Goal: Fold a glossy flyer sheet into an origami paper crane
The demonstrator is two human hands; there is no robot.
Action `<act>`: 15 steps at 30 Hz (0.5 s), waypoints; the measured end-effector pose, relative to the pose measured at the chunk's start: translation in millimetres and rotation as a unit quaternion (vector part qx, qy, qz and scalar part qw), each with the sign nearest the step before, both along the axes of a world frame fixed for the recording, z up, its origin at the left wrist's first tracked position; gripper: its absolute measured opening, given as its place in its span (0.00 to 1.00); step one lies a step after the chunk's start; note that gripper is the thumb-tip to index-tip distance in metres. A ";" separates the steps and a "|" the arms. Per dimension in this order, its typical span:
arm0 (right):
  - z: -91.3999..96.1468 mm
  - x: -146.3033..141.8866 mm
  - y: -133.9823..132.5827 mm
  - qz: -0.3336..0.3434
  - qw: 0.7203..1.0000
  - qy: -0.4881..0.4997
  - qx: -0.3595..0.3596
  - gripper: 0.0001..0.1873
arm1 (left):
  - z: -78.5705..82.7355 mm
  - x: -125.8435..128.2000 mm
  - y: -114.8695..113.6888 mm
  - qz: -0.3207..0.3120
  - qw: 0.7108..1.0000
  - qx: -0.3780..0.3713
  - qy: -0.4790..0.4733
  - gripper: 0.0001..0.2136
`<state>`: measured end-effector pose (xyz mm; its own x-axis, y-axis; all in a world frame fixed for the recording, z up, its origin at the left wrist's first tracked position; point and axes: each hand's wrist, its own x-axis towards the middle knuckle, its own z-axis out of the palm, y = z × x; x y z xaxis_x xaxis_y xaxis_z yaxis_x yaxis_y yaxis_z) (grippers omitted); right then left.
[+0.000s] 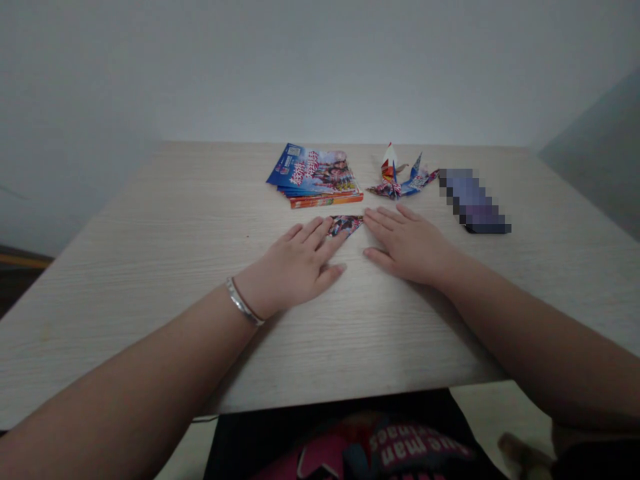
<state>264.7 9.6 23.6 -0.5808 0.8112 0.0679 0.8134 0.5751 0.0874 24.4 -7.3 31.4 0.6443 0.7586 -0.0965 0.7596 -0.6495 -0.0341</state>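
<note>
My left hand point(295, 263) lies flat on the pale wooden table point(150, 267), fingers stretched out, with a silver bracelet point(243, 303) on the wrist. Its fingertips press on a small folded piece of colourful printed paper point(346, 225). My right hand point(407, 243) also lies flat with fingers spread, its fingertips at the right edge of the same folded paper. Most of the paper is hidden under the fingers.
A stack of colourful printed sheets point(316, 175) lies further back. To its right stands a folded paper crane point(400, 179). A dark phone point(473, 201), blurred out, lies at the back right. A grey wall rises behind the table.
</note>
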 end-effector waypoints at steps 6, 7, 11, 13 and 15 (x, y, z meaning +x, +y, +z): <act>6.1 8.4 7.6 -0.009 1.000 0.023 0.014 0.28 | 2.1 -1.4 2.4 -0.013 1.000 -0.005 -0.014 0.28; 6.7 8.0 8.1 -0.012 1.000 0.027 0.010 0.28 | 2.7 -1.6 2.9 -0.013 1.000 -0.005 -0.014 0.27; 3.7 2.2 4.9 -0.021 0.999 0.034 -0.005 0.31 | 3.2 -2.2 3.5 -0.015 1.000 -0.005 -0.022 0.27; -1.0 -2.1 2.1 -0.012 0.999 0.047 -0.008 0.34 | 2.9 -2.0 2.9 -0.016 0.999 -0.007 -0.027 0.27; -5.9 -6.3 0.4 0.031 0.997 0.069 -0.026 0.35 | 2.9 -1.9 1.8 -0.014 0.999 -0.009 -0.028 0.28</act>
<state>258.4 10.0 17.7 -0.6184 0.7782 0.1098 0.7779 0.6259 -0.0550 22.5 -5.5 34.3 0.6702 0.7386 -0.0730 0.7414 -0.6708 0.0203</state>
